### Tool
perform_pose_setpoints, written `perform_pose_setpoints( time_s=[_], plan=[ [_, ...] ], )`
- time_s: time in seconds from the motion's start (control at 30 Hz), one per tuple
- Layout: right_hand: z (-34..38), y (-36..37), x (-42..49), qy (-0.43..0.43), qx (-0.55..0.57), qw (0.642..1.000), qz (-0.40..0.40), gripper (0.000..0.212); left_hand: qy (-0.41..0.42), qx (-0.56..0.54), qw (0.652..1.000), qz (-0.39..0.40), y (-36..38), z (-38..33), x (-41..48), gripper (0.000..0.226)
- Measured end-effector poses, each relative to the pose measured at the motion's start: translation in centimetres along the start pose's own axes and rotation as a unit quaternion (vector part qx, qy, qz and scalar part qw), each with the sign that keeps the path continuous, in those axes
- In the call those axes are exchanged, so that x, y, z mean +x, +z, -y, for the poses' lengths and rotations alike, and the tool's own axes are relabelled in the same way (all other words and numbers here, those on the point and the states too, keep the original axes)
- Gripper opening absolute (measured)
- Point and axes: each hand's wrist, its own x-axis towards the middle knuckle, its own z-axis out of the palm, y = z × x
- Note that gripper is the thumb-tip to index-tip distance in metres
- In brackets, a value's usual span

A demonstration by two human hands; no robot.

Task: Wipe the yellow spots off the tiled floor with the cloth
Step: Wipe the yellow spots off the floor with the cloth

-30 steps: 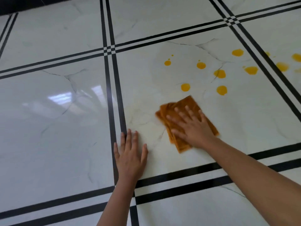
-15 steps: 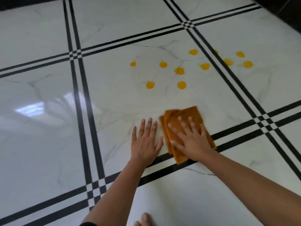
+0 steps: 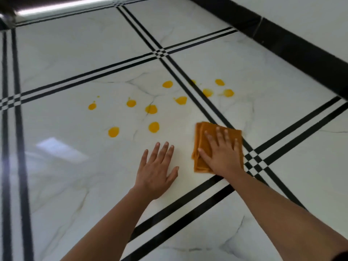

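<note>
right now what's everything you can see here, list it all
floor tiles: several, white marbled, fill the view
stripes: paired lines, black, between the tiles
yellow spots: about eleven, yellow; seven on the tile ahead of the hands, about four by or past the stripes to the right
cloth: one, orange-brown, folded, on the floor under the right hand
skirting: one, black, top right, along the wall
wall: one, white, top right corner
left hand: one, flat on bare tile left of the cloth
right hand: one, flat on the cloth
</note>
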Motion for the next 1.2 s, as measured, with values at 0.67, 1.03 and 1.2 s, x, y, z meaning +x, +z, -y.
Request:
perform_pose_setpoints(
  time_s=[0.67, 1.03, 1.2],
  plan=[
    [-20.4, -2.7, 9.3, 0.165, 0.034, 0.984, -0.051, 0.063, 0.130, 0.038, 0.990, -0.040, 2.7, -16.9, 19.7, 0.074],
    [-26.2, -0.8, 0.8, 0.190, 0.011, 0.979, -0.068, 0.062, 0.154, 0.017, 0.988, -0.001, 4.0, -21.6, 18.8, 0.070],
    [-29.4, -0.5, -3.2, 0.113, -0.014, 0.993, -0.037, 0.062, 0.187, 0.019, 0.982, -0.007, 4.0, -22.1, 16.9, 0.066]
  ],
)
